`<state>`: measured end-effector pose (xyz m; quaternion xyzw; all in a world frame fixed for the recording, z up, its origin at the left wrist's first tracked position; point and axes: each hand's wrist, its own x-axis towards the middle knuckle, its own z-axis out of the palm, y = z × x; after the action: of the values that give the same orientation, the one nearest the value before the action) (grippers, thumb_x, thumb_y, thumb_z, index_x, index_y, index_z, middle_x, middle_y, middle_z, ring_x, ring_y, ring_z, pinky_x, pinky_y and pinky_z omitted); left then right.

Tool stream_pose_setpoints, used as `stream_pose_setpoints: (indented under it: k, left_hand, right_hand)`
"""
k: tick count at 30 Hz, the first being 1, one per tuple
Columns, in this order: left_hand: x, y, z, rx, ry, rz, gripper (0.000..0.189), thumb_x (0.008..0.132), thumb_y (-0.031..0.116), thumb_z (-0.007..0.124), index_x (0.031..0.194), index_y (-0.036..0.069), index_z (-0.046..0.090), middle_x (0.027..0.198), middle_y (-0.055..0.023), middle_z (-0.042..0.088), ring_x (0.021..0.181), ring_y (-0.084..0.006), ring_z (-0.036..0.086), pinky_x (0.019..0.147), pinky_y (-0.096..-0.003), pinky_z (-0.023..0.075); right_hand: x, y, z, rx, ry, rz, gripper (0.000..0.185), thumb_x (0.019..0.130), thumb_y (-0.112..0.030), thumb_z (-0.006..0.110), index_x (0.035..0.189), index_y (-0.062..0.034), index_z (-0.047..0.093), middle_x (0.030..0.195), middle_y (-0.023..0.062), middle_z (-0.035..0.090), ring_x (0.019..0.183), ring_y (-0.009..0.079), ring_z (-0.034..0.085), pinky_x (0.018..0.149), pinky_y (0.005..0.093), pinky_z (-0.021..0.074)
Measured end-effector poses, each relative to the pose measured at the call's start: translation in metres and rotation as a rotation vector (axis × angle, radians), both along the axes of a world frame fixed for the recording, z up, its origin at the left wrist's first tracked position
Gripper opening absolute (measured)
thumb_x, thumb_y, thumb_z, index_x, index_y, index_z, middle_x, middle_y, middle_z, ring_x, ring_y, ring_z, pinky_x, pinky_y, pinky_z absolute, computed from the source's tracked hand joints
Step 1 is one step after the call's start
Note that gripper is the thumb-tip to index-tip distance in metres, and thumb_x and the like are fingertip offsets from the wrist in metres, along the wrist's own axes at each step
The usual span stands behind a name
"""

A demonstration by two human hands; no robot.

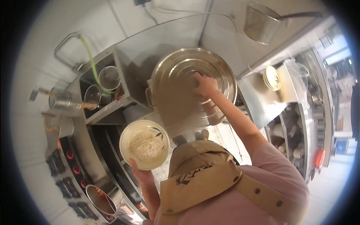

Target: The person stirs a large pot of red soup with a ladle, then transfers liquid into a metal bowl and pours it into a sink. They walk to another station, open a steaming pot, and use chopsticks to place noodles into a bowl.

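My left hand (143, 175) holds a cream bowl (134, 127) with a dark leaf pattern from below, the thumb against its near rim. Pale thin noodles (146, 146) lie in it. My right arm reaches forward to a large round stainless-steel lid (180, 64) with concentric ridges. At the middle of this lid my right hand (207, 85) is closed, apparently around its knob, which the fingers hide. A metal loop handle (148, 97) shows at the left side of the vessel under the lid. The near part of the lid is brownish and blurred.
To the left is a metal sink (123, 76) with strainers and a green hose (89, 54). A stove with red-ringed knobs (76, 169) and a metal pot (92, 187) stand lower left. Stacked bowls (272, 78) sit on a right-hand counter. A long-handled metal vessel (258, 26) is upper right.
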<state>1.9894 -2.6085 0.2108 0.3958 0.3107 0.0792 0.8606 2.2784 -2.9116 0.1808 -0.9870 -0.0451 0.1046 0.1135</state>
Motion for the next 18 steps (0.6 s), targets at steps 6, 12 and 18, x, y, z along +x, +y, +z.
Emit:
stream_pose_setpoints:
  k: [6, 12, 18]
  left_hand:
    - [0.026, -0.023, 0.010, 0.158, -0.011, -0.079, 0.059, 0.100, 0.044, 0.035, 0.137, -0.002, 0.038, 0.135, -0.0143, 0.048, 0.123, -0.0265, 0.047, 0.103, -0.0387, 0.0383]
    - [0.043, -0.070, 0.026, 0.064, -0.078, -0.078, 0.060, 0.099, 0.045, 0.040, 0.139, 0.001, 0.036, 0.137, -0.0130, 0.045, 0.125, -0.0257, 0.046, 0.104, -0.0396, 0.0379]
    - [0.056, -0.117, 0.038, 0.017, -0.098, -0.096, 0.058, 0.098, 0.042, 0.043, 0.139, 0.001, 0.036, 0.139, -0.0133, 0.045, 0.126, -0.0273, 0.045, 0.104, -0.0422, 0.0378]
  right_hand:
    - [-0.082, -0.130, 0.041, 0.159, -0.106, -0.185, 0.061, 0.065, -0.048, 0.069, 0.117, -0.0221, 0.053, 0.090, 0.0088, 0.066, 0.080, 0.0297, 0.065, 0.071, 0.0413, 0.0504]
    - [-0.160, -0.296, -0.005, 0.069, 0.086, -0.460, 0.065, 0.065, -0.044, 0.075, 0.119, -0.0170, 0.050, 0.083, 0.0070, 0.069, 0.077, 0.0255, 0.067, 0.070, 0.0370, 0.0497]
    - [-0.200, -0.403, -0.085, 0.033, 0.193, -0.543, 0.058, 0.065, -0.035, 0.073, 0.116, -0.0218, 0.050, 0.086, 0.0132, 0.068, 0.082, 0.0329, 0.065, 0.069, 0.0436, 0.0493]
